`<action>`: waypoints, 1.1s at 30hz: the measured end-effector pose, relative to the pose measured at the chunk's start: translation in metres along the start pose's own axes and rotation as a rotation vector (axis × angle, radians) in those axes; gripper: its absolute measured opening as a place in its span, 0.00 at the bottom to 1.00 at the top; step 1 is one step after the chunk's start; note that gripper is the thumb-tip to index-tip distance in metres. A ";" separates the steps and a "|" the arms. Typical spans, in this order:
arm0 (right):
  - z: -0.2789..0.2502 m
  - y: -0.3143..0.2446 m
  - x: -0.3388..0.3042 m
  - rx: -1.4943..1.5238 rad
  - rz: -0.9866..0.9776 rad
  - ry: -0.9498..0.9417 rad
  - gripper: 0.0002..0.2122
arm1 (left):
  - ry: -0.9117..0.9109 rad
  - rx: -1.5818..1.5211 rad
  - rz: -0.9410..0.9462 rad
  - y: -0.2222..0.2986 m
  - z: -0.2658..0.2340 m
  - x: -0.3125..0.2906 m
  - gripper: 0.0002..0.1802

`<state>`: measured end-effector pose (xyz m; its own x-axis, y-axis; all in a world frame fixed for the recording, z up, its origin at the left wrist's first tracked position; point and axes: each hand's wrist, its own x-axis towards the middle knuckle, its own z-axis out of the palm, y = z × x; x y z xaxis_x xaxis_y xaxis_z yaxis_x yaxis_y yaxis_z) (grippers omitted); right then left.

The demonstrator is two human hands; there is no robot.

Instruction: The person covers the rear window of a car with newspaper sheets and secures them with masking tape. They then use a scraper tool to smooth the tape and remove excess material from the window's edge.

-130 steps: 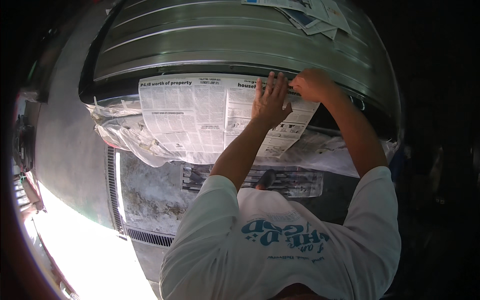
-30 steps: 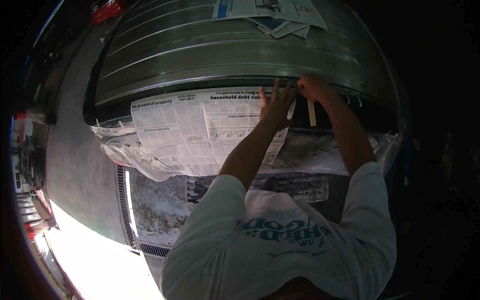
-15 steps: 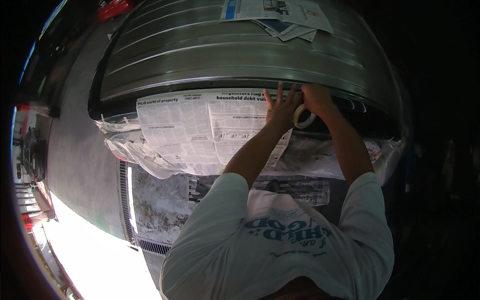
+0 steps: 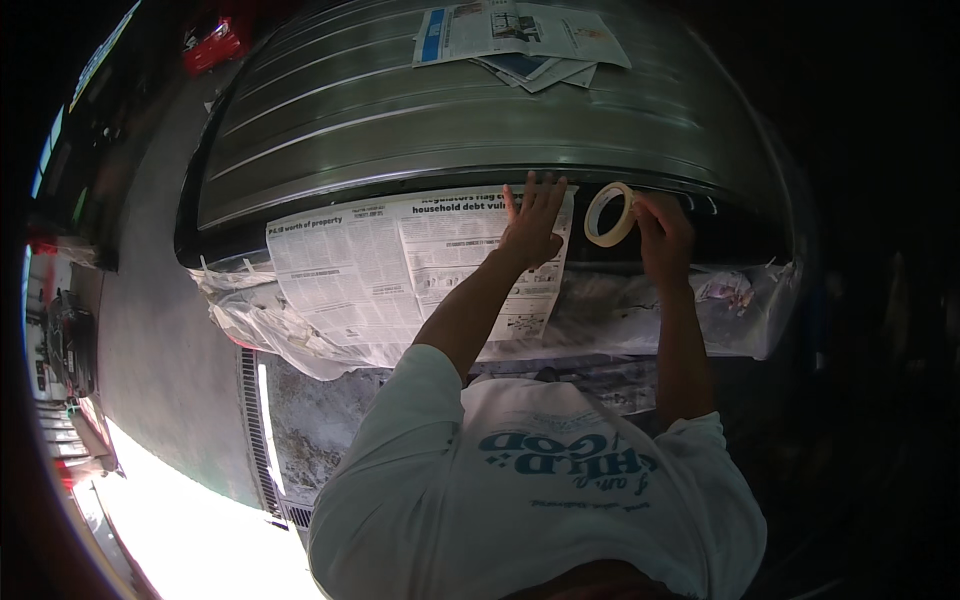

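Note:
A newspaper sheet [image 4: 350, 265] hangs along the dark upper edge of a vehicle, over the window and plastic below it. My left hand [image 4: 533, 225] lies flat on the sheet's upper right part, fingers spread toward the roof edge. Just right of the sheet, my right hand [image 4: 664, 232] grips a roll of masking tape [image 4: 596, 224] by its right side. The roll is pale cream and turned so its open ring shows. Whether a strip of tape runs from it to the paper, I cannot tell.
On the ridged metal roof [image 4: 400, 130] lie more newspapers [image 4: 560, 40]. Clear plastic sheeting [image 4: 700, 295] covers the vehicle below the window. A floor drain grate [image 4: 255, 430] runs at the left, and a red object [image 4: 213, 45] stands at the far left.
My right hand has moved away from the left, rightward and toward me, bringing the tape roll apart from the sheet's edge. My left hand stays pressed on the newspaper.

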<state>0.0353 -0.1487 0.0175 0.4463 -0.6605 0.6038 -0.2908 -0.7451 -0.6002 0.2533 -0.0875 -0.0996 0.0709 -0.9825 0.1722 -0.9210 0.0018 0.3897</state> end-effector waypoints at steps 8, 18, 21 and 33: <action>0.000 -0.022 -0.054 0.733 0.378 0.201 0.12 | 0.166 -1.091 0.084 0.054 -0.028 -0.034 0.32; 0.002 -0.053 -0.105 0.438 0.472 -0.142 0.14 | 0.232 -0.956 -0.094 0.109 -0.058 -0.087 0.18; 0.001 -0.060 -0.121 0.412 0.511 -0.205 0.14 | 0.049 -1.012 -0.231 0.093 -0.041 -0.099 0.17; 0.027 -0.055 -0.148 0.546 0.711 -0.231 0.22 | 0.254 -0.898 -0.362 0.109 -0.021 -0.122 0.16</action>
<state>0.0077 -0.0073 -0.0531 0.4904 -0.8673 -0.0856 -0.1478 0.0140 -0.9889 0.1528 0.0362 -0.0593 0.4661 -0.8830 0.0556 -0.2044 -0.0463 0.9778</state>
